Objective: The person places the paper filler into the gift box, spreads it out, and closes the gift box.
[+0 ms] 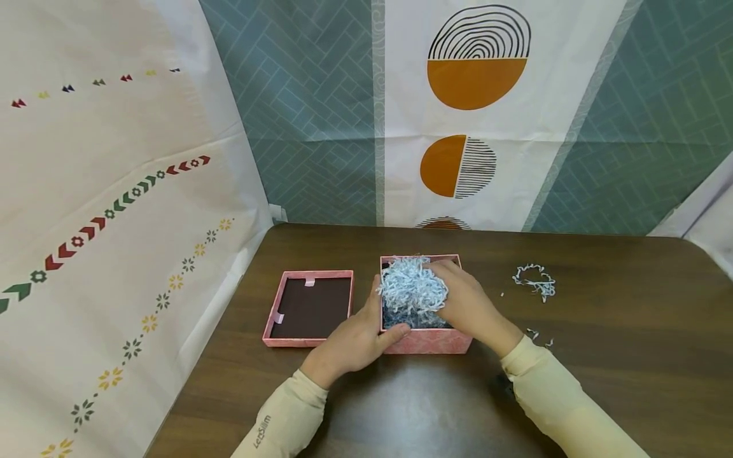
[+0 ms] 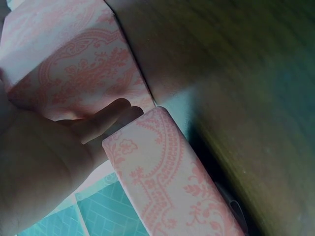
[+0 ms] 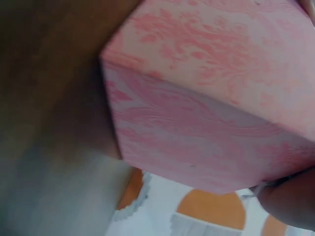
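Observation:
A pink, floral-patterned box (image 1: 426, 342) stands on the table, holding pale blue shredded paper (image 1: 412, 286). My left hand (image 1: 356, 340) holds the box at its left side, thumb over the front rim. In the left wrist view its fingers lie along the patterned box wall (image 2: 83, 69). My right hand (image 1: 466, 302) reaches in over the right rim and grips a clump of the paper, which bulges up at the rim; its fingertips are hidden by the strands. The right wrist view shows the box's outer walls (image 3: 206, 128) and part of that hand (image 3: 290, 201).
The matching pink lid (image 1: 312, 312) lies inside up, left of the box, its dark lining showing two small pale tabs. Loose paper strands (image 1: 535, 280) lie on the brown table (image 1: 624, 356) at the right. Patterned cloth (image 1: 321, 127) hangs behind the table.

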`<state>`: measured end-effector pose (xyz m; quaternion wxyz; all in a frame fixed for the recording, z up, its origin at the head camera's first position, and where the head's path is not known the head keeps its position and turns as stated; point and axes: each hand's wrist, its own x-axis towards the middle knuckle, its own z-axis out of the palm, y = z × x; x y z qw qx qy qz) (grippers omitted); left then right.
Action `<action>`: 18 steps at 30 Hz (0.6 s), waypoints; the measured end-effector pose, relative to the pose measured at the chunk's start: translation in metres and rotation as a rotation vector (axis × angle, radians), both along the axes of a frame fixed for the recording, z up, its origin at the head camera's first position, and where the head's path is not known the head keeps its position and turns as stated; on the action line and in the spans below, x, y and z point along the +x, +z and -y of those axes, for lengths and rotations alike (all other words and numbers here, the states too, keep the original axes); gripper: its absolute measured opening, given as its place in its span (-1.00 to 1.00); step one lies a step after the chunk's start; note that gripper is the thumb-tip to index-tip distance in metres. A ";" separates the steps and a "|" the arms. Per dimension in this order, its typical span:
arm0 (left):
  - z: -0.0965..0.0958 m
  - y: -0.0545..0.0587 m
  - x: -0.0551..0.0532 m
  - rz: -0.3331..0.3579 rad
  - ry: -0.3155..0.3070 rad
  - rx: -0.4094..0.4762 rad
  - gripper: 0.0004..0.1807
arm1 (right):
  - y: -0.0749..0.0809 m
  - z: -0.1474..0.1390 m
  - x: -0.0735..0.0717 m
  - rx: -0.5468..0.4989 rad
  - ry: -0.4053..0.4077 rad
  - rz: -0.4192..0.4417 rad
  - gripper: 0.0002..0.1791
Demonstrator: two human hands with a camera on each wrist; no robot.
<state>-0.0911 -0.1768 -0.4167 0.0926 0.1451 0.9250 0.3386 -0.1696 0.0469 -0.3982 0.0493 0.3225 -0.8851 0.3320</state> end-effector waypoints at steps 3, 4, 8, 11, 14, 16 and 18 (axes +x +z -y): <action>0.001 -0.001 0.000 -0.003 0.008 -0.011 0.13 | 0.003 0.005 0.001 0.184 0.032 0.025 -0.22; 0.001 -0.001 0.001 -0.007 0.010 -0.012 0.12 | 0.004 0.006 0.001 0.232 0.045 0.030 -0.17; 0.001 -0.002 0.001 -0.019 0.010 -0.015 0.12 | 0.008 0.011 0.000 0.331 0.115 0.062 -0.01; 0.001 -0.003 0.000 -0.027 0.007 -0.013 0.12 | 0.009 0.015 -0.002 0.317 0.190 0.125 -0.02; 0.000 -0.003 0.000 -0.016 0.013 -0.016 0.14 | 0.005 0.021 -0.006 0.303 0.257 0.195 -0.14; 0.000 -0.002 -0.001 -0.006 0.018 -0.019 0.15 | 0.001 0.024 -0.010 0.338 0.274 0.222 -0.22; -0.001 -0.002 -0.001 0.002 0.016 -0.025 0.15 | -0.002 0.026 -0.013 0.401 0.266 0.227 -0.28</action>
